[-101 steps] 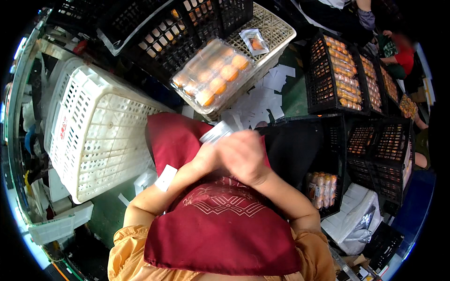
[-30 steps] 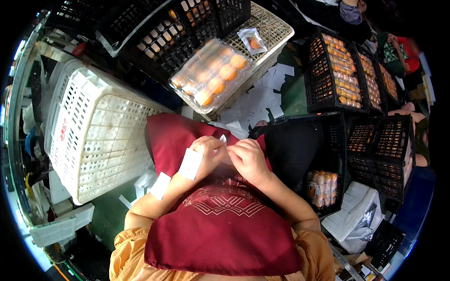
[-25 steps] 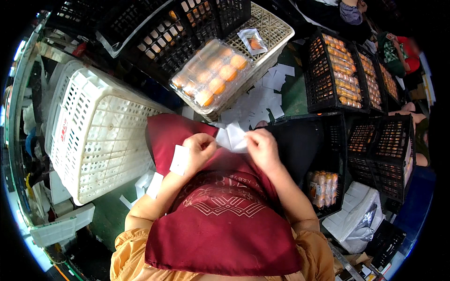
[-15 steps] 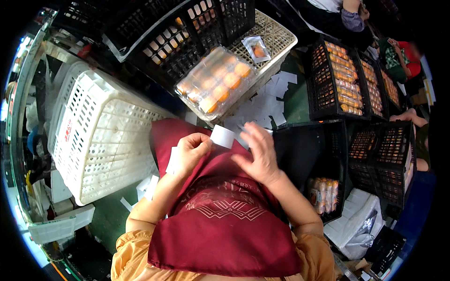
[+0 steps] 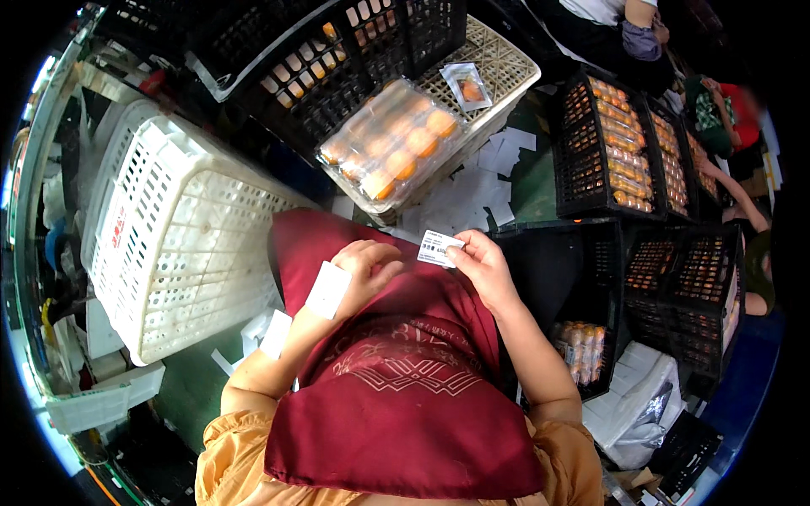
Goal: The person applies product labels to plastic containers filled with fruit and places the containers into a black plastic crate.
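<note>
I see the printed white label point(image 5: 436, 247) pinched by its edge in the right hand point(image 5: 484, 268) above the red apron point(image 5: 405, 443), the left hand point(image 5: 364, 271) loosely parted and seemingly empty, so a slack pinch could drop it.

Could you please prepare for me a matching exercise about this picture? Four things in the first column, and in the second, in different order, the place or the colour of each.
Things:
1. small printed label
2. clear pack of round orange pieces
3. apron
4. large white basket

Places and colours:
A. dark red
B. at the person's left side
C. in the fingers of the right hand
D. on a pale crate

Right pairs: 1-C, 2-D, 3-A, 4-B
</note>
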A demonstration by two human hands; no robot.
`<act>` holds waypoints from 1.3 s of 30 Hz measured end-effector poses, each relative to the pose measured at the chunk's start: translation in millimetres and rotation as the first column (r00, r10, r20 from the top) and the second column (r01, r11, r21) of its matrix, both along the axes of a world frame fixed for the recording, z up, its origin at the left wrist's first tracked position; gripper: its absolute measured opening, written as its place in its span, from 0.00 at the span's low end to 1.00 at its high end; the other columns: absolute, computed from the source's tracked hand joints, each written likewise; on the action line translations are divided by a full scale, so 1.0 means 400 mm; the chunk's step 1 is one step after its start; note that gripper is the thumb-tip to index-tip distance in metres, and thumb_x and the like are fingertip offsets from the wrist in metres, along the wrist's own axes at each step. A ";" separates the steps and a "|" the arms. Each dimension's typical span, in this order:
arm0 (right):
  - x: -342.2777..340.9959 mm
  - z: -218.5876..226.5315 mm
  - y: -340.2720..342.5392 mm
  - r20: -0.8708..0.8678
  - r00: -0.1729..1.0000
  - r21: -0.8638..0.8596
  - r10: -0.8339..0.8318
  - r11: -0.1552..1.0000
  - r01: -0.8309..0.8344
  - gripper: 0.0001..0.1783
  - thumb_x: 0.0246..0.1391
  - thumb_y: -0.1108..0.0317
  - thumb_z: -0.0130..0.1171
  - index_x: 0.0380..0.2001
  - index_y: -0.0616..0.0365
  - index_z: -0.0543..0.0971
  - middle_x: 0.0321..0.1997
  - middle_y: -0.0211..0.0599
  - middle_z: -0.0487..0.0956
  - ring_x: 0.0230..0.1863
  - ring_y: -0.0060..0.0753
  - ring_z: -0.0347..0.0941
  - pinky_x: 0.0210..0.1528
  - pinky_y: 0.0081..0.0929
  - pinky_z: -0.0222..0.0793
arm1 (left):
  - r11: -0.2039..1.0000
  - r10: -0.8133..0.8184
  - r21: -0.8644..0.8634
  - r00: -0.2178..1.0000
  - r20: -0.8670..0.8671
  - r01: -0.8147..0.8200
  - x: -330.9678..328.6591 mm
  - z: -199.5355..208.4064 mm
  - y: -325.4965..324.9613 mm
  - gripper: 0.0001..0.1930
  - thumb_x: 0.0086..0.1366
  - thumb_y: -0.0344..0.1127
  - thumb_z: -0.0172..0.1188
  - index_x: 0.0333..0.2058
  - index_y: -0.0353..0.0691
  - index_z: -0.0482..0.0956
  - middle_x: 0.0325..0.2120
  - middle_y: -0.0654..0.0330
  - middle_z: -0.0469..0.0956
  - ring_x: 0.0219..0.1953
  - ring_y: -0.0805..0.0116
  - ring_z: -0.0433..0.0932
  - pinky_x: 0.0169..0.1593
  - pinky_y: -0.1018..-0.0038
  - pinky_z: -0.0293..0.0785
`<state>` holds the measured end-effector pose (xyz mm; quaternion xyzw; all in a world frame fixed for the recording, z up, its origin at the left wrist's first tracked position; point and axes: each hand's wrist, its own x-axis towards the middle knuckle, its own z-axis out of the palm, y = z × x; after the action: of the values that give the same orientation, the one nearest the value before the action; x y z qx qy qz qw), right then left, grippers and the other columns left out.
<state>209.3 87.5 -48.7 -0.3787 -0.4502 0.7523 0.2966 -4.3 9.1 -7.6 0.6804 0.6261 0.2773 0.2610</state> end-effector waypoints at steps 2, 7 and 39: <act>-0.004 0.027 0.003 -0.012 0.998 -0.008 0.069 0.998 -0.069 0.08 0.53 0.72 0.56 0.37 0.62 0.71 0.32 0.30 0.76 0.33 0.15 0.70 0.37 0.14 0.65 | 0.988 -0.067 0.130 0.994 -0.089 0.078 0.005 -0.017 0.006 0.13 0.50 0.33 0.62 0.35 0.38 0.77 0.26 0.53 0.75 0.30 0.57 0.74 0.36 0.66 0.70; -0.033 0.092 0.016 0.095 0.960 0.065 0.265 0.960 -0.271 0.07 0.53 0.73 0.56 0.36 0.62 0.71 0.32 0.30 0.76 0.33 0.15 0.70 0.36 0.14 0.66 | 0.935 -0.144 0.268 0.939 -0.311 0.232 0.023 -0.036 0.028 0.16 0.46 0.33 0.62 0.36 0.39 0.76 0.31 0.58 0.75 0.36 0.60 0.74 0.40 0.67 0.69; -0.124 -0.131 0.561 0.411 0.895 0.586 -0.176 0.803 -0.111 0.18 0.59 0.60 0.49 0.45 0.64 0.72 0.40 0.37 0.76 0.45 0.28 0.71 0.48 0.25 0.66 | 0.989 0.151 0.065 0.904 -0.400 -0.136 -0.143 -0.139 0.200 0.50 0.39 0.51 0.70 0.61 0.42 0.56 0.62 0.42 0.48 0.65 0.40 0.44 0.61 0.52 0.49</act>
<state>159.8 311.7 -101.3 -0.4360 -0.7120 0.4600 0.3022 -61.5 89.0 -63.3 0.6795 0.7098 0.1605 0.0931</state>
